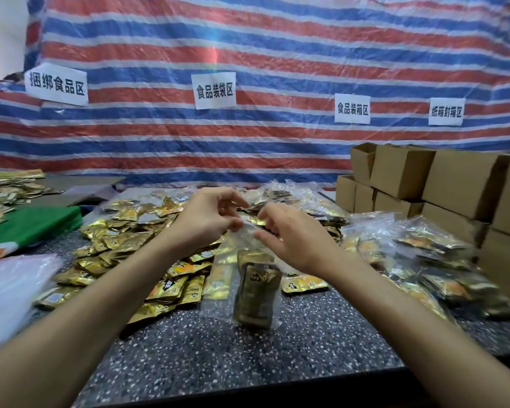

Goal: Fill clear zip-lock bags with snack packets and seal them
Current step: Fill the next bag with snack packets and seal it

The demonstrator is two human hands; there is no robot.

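A clear zip-lock bag [249, 240] hangs upright above the speckled table [218, 357], with gold snack packets [255, 293] stacked in its lower part. My left hand [206, 219] pinches the bag's top edge on the left. My right hand [289, 237] pinches the same edge on the right, fingers curled. A heap of loose gold snack packets [130, 245] lies on the table behind and to the left of the bag.
Filled clear bags [409, 251] are piled at the right. Brown cardboard boxes [454, 184] stack up behind them. A green sheet [33, 225] and white plastic [9, 293] lie at the left. A striped tarp [277, 54] with paper signs hangs behind.
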